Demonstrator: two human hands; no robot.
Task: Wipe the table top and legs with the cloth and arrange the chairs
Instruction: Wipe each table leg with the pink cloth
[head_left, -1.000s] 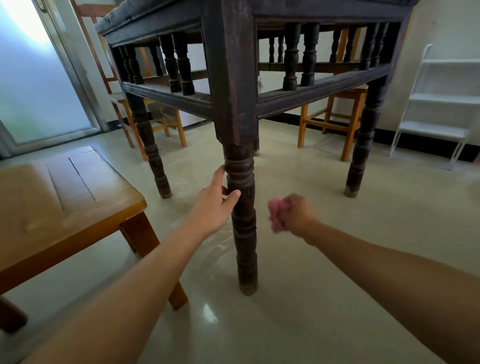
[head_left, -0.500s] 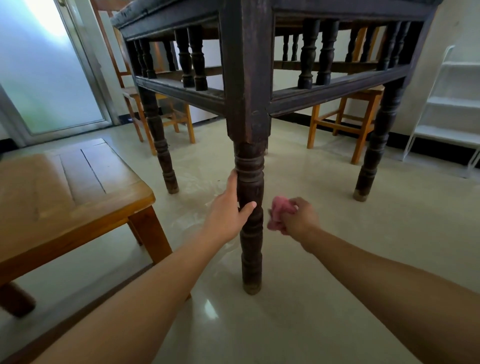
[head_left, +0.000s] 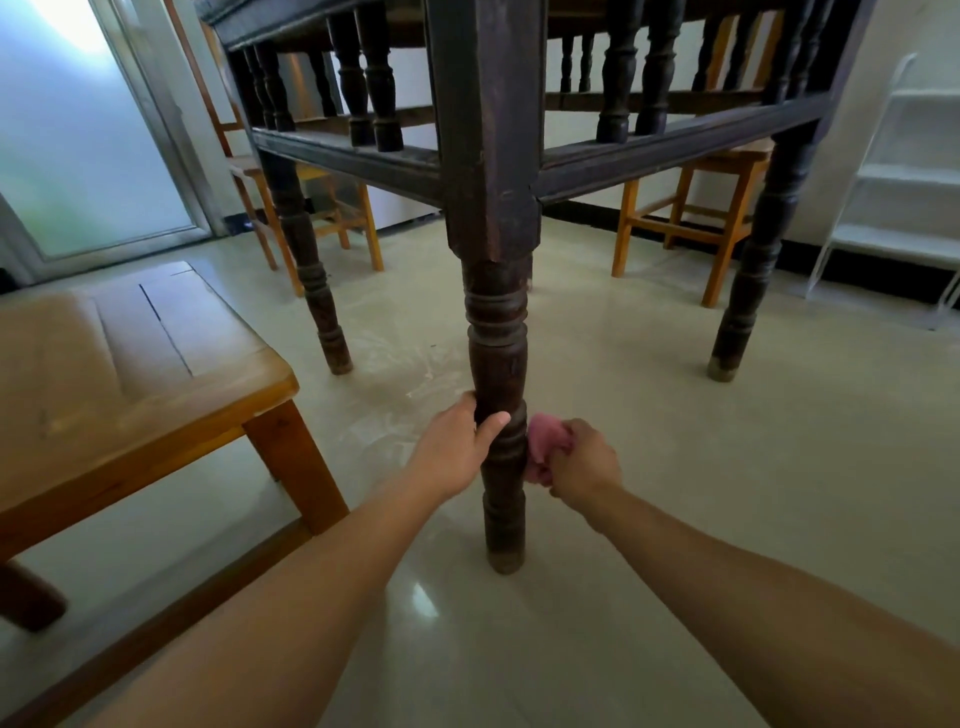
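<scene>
A dark wooden table fills the upper view, seen from below; its near turned leg (head_left: 496, 332) stands in the centre. My left hand (head_left: 457, 447) grips that leg low down, thumb across its front. My right hand (head_left: 584, 460) is shut on a bunched pink cloth (head_left: 540, 441), which presses against the leg's right side at about the same height. A light wooden chair seat (head_left: 119, 364) is close on my left.
Two more light wooden chairs stand beyond the table, one at the back left (head_left: 317, 213), one at the back right (head_left: 691, 218). A white shelf rack (head_left: 904, 176) leans at the right wall. A frosted glass door (head_left: 72, 130) is at the left. The floor is glossy tile.
My right hand has brought the pink cloth leftward from clear of the leg to against its right side. My left hand has slid lower on the leg. The view has moved closer.
</scene>
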